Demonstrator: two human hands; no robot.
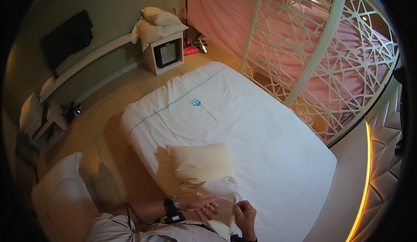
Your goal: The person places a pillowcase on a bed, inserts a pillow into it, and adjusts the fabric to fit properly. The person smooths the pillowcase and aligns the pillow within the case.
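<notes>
On the near side of the made bed lies a cream pillow (202,164). A white pillowcase (218,188), bunched in folds, meets the pillow's near end; how far it covers the pillow cannot be told. My right hand (246,216) is curled shut on the pillowcase's edge. Just left of it, my left hand (202,206) extends over the cloth, fingers spread and loosely bent, with no visible grip. A metal watch (176,202) and a black strap circle that wrist. The white bedcover (260,137) bears a blue line and a small blue emblem.
A white lattice screen (293,85) borders the bed's far right, before a pink curtain (224,11). Pillows (159,27) top a white cabinet at the back. Another white pillow (62,190) is at lower left. A padded headboard (378,177) with a light strip stands right.
</notes>
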